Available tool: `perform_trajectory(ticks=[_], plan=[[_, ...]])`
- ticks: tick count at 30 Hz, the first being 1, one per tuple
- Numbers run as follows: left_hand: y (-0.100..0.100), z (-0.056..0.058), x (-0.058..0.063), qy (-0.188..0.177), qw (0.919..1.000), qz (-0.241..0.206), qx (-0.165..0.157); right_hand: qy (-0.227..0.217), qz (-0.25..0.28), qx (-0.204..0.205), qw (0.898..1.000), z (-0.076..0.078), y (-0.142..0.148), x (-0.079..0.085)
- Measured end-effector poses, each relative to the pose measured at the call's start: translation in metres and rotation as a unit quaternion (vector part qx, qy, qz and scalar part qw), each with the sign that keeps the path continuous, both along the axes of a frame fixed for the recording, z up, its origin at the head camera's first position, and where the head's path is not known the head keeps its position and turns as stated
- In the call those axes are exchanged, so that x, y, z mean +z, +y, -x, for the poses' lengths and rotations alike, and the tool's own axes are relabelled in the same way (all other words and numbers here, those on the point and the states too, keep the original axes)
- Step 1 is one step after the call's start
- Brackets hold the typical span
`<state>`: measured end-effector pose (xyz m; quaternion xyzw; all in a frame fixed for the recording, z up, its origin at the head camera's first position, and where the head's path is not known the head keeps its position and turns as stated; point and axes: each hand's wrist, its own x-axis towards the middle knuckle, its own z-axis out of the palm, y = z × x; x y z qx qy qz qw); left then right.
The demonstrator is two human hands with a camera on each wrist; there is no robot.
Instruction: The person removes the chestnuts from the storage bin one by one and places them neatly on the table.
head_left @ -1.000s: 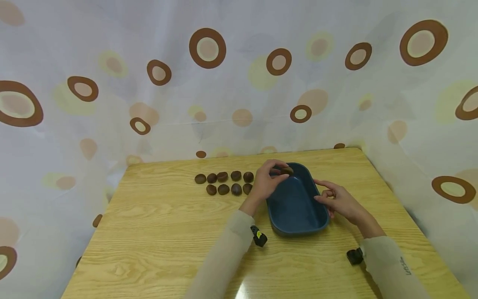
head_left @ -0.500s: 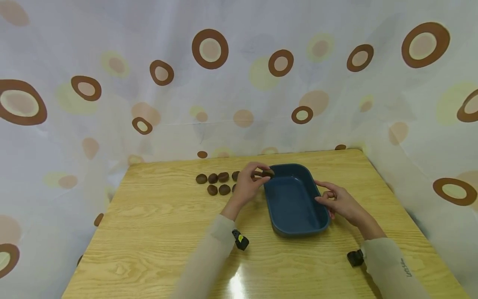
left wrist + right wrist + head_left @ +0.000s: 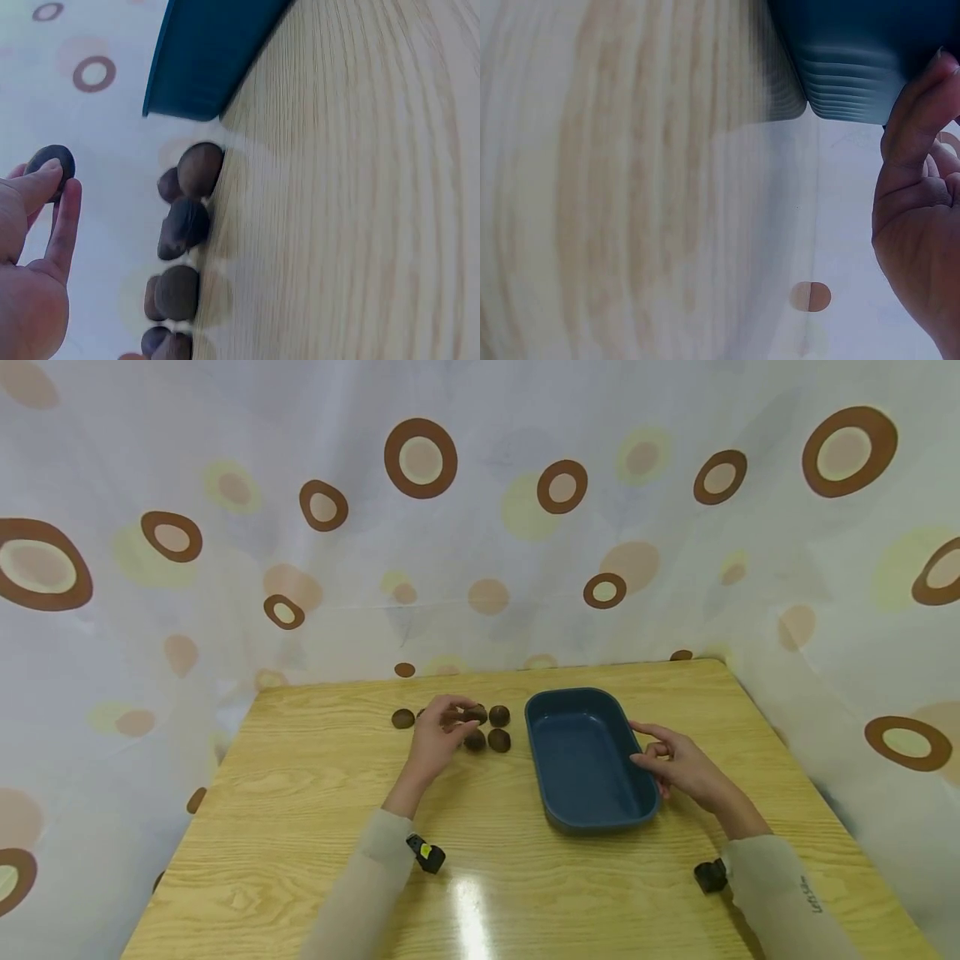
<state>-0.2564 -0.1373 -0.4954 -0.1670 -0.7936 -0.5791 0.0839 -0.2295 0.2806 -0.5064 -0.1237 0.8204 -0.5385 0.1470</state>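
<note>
My left hand point(image 3: 437, 739) pinches a brown chestnut point(image 3: 61, 159) between thumb and fingertips, over the rows of chestnuts. Beside it on the table, chestnuts such as the one at the right end of the back row point(image 3: 499, 716) lie in two rows; the hand covers part of both. To the right stands a deep blue rectangular dish point(image 3: 588, 768) with nothing visible inside. My right hand point(image 3: 681, 766) grips the dish's right side, thumb at the rim and index finger stretched along the outer wall. In the right wrist view its fingers point(image 3: 930, 97) overlap the dish wall.
A light wood-grain table point(image 3: 300, 827) bears everything. Behind it and at both sides hangs a pale curtain point(image 3: 480, 510) printed with brown rings and spots. Each wrist wears a small black camera, like the left one point(image 3: 427, 853).
My left hand has moved left, from above the dish past its left rim to over the chestnut rows, with a chestnut still pinched. My right hand and the dish have stayed in place.
</note>
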Motion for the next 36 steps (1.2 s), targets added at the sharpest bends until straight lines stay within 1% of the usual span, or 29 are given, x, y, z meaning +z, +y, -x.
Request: perform_trajectory(ticks=[9,15,20,28,33,36], plan=[[-0.047,-0.006,-0.002,-0.029,0.9984,-0.004,0.049,-0.001,-0.003,-0.002,1.000,0.000,-0.001,0.000],[-0.069,-0.007,-0.001,-0.034,0.9967,-0.002,0.074,-0.002,-0.002,-0.002,1.000,0.000,-0.001,-0.001],[-0.081,-0.008,-0.001,-0.039,0.9953,-0.005,0.089,-0.001,0.000,-0.002,1.000,0.000,-0.001,-0.001],[-0.096,-0.010,-0.004,-0.050,0.9934,-0.006,0.103,-0.002,0.003,0.000,1.000,0.002,-0.004,-0.002],[-0.101,-0.009,-0.009,-0.059,0.9915,-0.013,0.115,-0.001,0.001,0.002,1.000,0.001,-0.005,-0.001],[-0.099,-0.006,-0.014,-0.071,0.9904,-0.017,0.118,0.002,-0.004,-0.001,1.000,-0.003,-0.001,0.001]])
